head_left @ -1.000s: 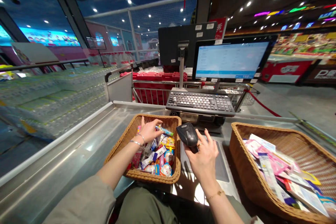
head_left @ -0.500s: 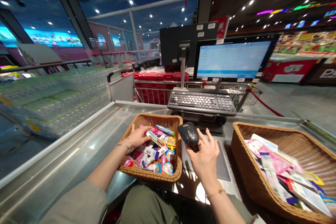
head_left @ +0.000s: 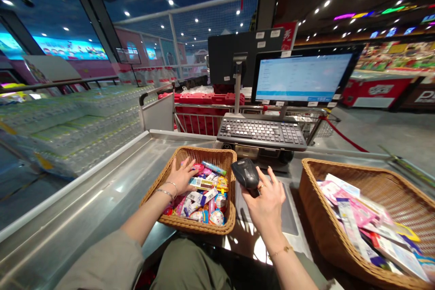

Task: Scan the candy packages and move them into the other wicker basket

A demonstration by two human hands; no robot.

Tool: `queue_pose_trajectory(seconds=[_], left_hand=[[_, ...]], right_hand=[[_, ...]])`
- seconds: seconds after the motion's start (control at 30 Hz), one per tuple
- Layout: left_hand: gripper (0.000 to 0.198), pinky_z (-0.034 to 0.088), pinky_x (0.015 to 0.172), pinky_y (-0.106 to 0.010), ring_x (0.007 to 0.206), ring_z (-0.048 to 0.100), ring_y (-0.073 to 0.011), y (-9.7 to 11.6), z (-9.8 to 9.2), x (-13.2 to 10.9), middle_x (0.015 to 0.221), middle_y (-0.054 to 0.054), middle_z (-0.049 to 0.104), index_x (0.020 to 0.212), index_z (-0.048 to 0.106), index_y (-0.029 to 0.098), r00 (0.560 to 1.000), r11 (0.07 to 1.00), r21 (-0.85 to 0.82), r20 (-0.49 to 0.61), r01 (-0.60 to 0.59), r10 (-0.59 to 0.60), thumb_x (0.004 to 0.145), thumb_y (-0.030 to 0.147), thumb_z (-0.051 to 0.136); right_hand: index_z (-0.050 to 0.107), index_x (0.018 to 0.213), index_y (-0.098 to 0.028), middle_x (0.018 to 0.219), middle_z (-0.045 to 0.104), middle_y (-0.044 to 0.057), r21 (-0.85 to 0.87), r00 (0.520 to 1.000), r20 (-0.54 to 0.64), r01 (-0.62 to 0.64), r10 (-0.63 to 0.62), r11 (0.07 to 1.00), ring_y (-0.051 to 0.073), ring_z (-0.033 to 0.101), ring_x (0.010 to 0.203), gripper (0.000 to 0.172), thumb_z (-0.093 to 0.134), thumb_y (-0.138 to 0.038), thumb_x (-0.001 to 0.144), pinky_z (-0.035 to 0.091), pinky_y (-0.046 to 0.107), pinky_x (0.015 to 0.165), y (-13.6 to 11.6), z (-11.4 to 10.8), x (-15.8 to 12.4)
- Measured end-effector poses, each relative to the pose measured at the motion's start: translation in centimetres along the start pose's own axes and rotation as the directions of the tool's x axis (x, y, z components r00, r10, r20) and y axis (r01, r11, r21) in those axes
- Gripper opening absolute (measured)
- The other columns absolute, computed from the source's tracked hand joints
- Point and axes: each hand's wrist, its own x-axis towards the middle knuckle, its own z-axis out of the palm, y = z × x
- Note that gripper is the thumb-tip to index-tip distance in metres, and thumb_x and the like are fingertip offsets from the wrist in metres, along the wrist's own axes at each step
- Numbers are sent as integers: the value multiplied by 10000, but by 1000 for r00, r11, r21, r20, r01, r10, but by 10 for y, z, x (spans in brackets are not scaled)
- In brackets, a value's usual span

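Note:
My left hand point(head_left: 182, 176) is over the left part of a wicker basket point(head_left: 232, 204) full of small packaged sweets, its fingers spread. Close to its fingertips lies a flat, light-coloured pack point(head_left: 203, 184) with a yellowish edge, on top of the pile. A blue tube-shaped pack point(head_left: 213, 168) rests near the basket's far side, and round blue-and-white packs point(head_left: 216, 217) lie at the near right. My right hand point(head_left: 267, 199) grips a black barcode scanner point(head_left: 245, 173) just right of the basket, some fingers raised off it.
A second wicker basket point(head_left: 316, 222) on the right holds flat boxes and pink packs. Behind the scanner stand a keyboard point(head_left: 261, 132) and a lit monitor point(head_left: 302, 77). The metal counter point(head_left: 112, 195) runs along the left, beside stacked bottle packs point(head_left: 74, 131).
My left hand has let go of the flat light-coloured pack, which now lies on the pile, and its fingers have spread. My right hand holds the scanner almost unmoved.

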Motion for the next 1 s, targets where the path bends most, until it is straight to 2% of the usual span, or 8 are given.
queue_pose_trajectory(seconds=[0.17,0.33,0.7,1.0], left_hand=[[519,-152,1059,-741,1479,193,-370,-3,10,-3,1556,-87,382,1278,595,376,997,999,28,-79,-25,27,776,443,708],[444,-167,1044,-753,1480,185,-375,-1,11,-4,1543,-75,407,1219,640,372,995,998,37,-93,-44,47,780,382,712],[239,-141,1054,-771,1463,248,-367,3,1,-5,1486,-61,490,1050,716,313,986,991,46,-108,-124,128,815,346,689],[305,-188,1016,-793,1474,217,-371,8,-18,1,1511,-72,448,1136,681,303,966,992,51,-226,-117,125,831,299,662]], right_hand=[[686,873,-216,1286,644,80,1,1000,2,4,-4,1000,342,379,1370,174,629,-360,795,178,631,1099,1,0,0],[688,887,-214,1289,642,78,-6,1000,-2,3,-3,1000,338,383,1368,177,618,-348,794,186,629,1098,1,-2,0],[684,870,-203,1260,656,98,-35,999,-29,22,-23,999,328,393,1358,186,577,-340,805,225,602,1085,4,-10,1],[691,878,-202,1266,656,84,-43,998,-50,24,-26,999,345,408,1343,190,602,-349,797,223,608,1085,10,-17,2]])
